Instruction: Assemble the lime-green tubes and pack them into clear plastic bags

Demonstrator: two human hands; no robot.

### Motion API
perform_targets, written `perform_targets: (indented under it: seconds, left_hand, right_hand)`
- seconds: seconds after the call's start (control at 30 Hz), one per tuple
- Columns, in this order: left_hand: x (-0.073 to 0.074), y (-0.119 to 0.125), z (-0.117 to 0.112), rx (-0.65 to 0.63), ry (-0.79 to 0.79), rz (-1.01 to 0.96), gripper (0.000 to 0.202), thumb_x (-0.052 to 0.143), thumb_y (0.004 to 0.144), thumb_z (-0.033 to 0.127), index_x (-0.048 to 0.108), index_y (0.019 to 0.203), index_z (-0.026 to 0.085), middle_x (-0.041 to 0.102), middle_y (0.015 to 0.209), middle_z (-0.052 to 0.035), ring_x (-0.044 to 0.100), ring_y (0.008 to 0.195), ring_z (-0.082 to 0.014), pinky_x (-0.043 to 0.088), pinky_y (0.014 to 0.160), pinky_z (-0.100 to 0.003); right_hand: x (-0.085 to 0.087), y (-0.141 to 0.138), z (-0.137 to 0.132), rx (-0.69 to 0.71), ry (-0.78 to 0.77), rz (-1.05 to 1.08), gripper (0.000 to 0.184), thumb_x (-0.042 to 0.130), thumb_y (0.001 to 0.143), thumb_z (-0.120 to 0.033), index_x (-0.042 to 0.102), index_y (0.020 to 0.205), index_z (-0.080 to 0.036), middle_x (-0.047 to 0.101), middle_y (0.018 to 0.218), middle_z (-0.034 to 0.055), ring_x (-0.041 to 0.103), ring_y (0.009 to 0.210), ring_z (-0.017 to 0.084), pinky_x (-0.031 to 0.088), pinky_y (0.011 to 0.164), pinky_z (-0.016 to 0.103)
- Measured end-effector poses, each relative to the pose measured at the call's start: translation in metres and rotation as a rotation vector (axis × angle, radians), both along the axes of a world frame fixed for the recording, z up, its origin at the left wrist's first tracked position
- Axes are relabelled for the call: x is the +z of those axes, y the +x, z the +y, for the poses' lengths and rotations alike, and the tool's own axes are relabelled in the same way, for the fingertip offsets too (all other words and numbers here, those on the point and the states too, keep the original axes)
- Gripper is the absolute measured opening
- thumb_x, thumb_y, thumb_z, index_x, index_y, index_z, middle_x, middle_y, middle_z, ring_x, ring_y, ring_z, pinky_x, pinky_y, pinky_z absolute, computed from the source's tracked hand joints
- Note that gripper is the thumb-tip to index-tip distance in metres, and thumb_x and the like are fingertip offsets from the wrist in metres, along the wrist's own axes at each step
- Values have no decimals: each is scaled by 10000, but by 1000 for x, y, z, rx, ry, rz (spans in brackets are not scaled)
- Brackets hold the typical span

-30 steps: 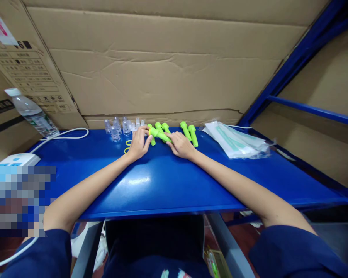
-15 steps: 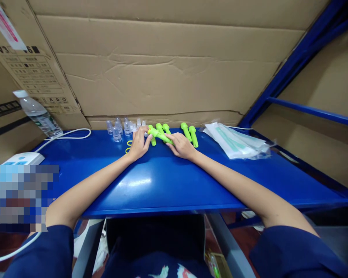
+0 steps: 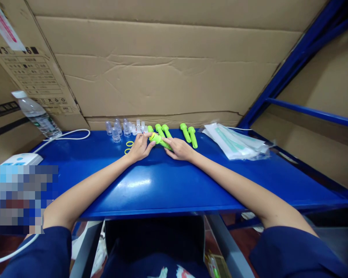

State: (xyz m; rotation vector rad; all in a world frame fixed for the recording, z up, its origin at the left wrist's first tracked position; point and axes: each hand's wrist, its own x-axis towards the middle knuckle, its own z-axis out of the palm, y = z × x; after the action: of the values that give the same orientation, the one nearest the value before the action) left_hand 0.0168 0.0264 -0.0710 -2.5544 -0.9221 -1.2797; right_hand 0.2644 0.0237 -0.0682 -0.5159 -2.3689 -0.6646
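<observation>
A lime-green flashlight-shaped body is held between both hands just above the blue table, its wide head pointing left. My left hand has its fingers and thumb at the wide head, where a yellow ring shows at the rim. Around the narrow handle, my right hand is closed; its fingers hide part of it. Several similar green bodies lie behind the hands and to the right, such as one green body. Left of my left hand lie two loose yellow rings. Several clear plastic caps stand behind those.
Smaller clear parts stand by the cardboard wall. At right lies a stack of plastic-wrapped packets. A water bottle and a white power strip with a cable occupy the left. A blue frame bar borders the right.
The held green body has shifted slightly toward me, and its head is turned more to the camera. My right hand has moved a little left; the left fingers have shifted at the ringed rim.
</observation>
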Motion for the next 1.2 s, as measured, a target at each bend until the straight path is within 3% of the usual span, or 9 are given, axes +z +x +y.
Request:
perform_targets:
  seconds: [0.17,0.43,0.73,1.2]
  left_hand:
    - [5,1,-3,-34,6,-11,342,354,1042,409,443,1275,176,673,1272,-155,639,1155,-280,417,993,-450]
    - [8,5,-6,26,34,-6,290,363,1043,381,478,1218,181,643,1338,-180,631,1204,-278,401,982,-460]
    - [13,5,-9,-62,2,0,176,450,1001,319,558,1071,200,709,1211,-137,656,1139,-277,473,953,-454]
    - [7,4,-7,-103,-122,-124,233,555,970,423,535,860,219,740,1122,-131,697,1021,-251,544,924,-412]
  right_hand:
    - [0,1,-1,-28,5,-50,437,399,1020,-235,386,1429,-82,678,973,128,642,766,213,514,683,326]
    - [-2,4,0,-74,-35,-19,452,414,985,-226,400,1413,-79,688,1002,139,671,779,214,520,634,299]
    - [-5,4,3,-68,-189,-25,465,477,942,-234,440,1383,-92,714,1124,194,718,952,254,549,705,313]
    - [-2,5,0,-130,-200,-40,464,508,912,-234,467,1344,-69,745,1060,191,732,871,256,538,660,312]
